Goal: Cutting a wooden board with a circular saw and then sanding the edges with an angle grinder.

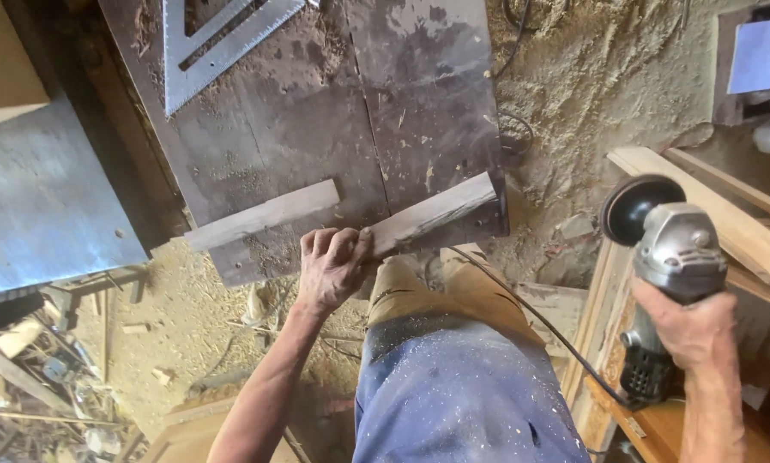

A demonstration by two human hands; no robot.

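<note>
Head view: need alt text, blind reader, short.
Seen from above, a person's left hand grips the end of a wooden strip lying on a dark metal table, while the right hand holds a corded angle grinder off to the side. A second strip, a metal square and sawdust lie around.

a metal table (316, 129) lies ahead of the person, with a framing square (217, 43) on its far left part and two wooden strips on its near edge: one strip (260, 214) to the left, the other strip (432, 214) to the right, its near end under the left hand (333, 267). the right hand (689, 326) is well off to the right, gripping an angle grinder (664, 257) over a stack of boards (736, 223), its cord (539, 317) running back across the person's lap. sawdust (591, 94) covers the floor beyond and beside the table, and a metal sheet (42, 197) lies to the table's left, with scrap (33, 377) on the floor nearer than it.
</note>
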